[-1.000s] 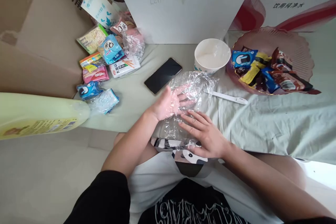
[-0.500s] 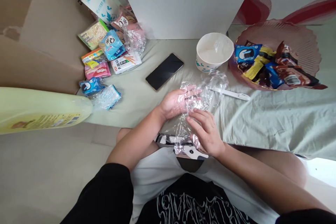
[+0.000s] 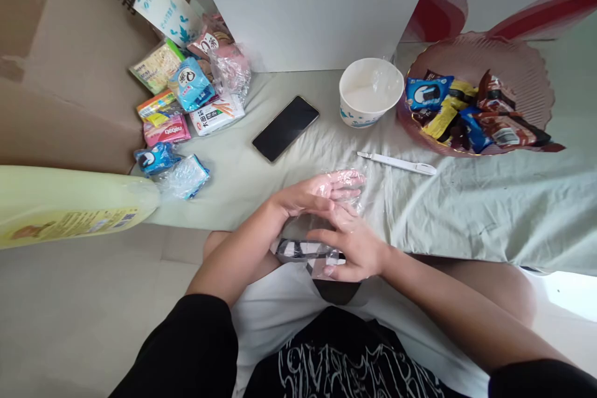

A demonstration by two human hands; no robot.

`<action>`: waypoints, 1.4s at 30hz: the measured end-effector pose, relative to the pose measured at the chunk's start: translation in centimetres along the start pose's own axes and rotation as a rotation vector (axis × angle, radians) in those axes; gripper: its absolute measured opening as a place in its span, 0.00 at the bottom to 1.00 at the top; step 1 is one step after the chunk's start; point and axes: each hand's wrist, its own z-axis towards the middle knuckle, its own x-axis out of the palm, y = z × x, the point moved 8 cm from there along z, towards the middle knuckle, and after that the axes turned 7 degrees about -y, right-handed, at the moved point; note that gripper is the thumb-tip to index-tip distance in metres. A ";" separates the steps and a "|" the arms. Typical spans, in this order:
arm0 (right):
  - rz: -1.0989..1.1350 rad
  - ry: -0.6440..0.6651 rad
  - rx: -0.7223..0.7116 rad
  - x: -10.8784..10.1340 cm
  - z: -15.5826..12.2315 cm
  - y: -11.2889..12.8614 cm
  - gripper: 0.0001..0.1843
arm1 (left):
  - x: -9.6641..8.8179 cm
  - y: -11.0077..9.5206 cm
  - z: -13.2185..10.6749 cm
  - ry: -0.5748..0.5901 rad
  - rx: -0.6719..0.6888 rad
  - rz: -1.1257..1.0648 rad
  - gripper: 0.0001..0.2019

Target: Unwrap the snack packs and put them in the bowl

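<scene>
My left hand (image 3: 321, 189) lies over the near edge of the cloth-covered surface, fingers stretched out inside a thin clear plastic glove (image 3: 349, 178). My right hand (image 3: 357, 249) sits just below it with thumb and fingers pinched on the glove's loose cuff beside the left wrist. A black-and-white patterned item (image 3: 296, 250) shows under the cuff, over my lap.
A black phone (image 3: 285, 128), a white paper bowl (image 3: 370, 92) and a white pen-like tool (image 3: 396, 163) lie beyond my hands. A pink dish (image 3: 494, 53) of wrapped snacks is at right. Snack packets (image 3: 186, 106) are at left, by a cardboard box (image 3: 69, 74) and a yellow bottle (image 3: 69, 205).
The crumpled clear plastic that was spread wide over the cloth is now drawn tight over my left hand. My right hand has slid back toward the left wrist and closed on the cuff.
</scene>
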 end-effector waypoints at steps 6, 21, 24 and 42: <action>0.274 -0.066 0.023 -1.8 1.1 -0.6 0.31 | 0.1 1.1 -0.2 0.018 -0.073 0.230 0.48; 0.016 -0.646 0.150 -6.3 -1.7 -0.7 0.26 | -2.5 -1.4 -0.1 -0.298 0.035 -0.410 0.19; 0.140 -0.656 0.451 -7.1 -2.3 -4.3 0.30 | -1.8 -1.8 -0.4 -0.263 0.018 -0.452 0.20; 0.130 -0.291 0.656 -6.6 -1.3 -7.7 0.14 | -4.1 -1.3 -1.1 -0.595 0.050 0.207 0.13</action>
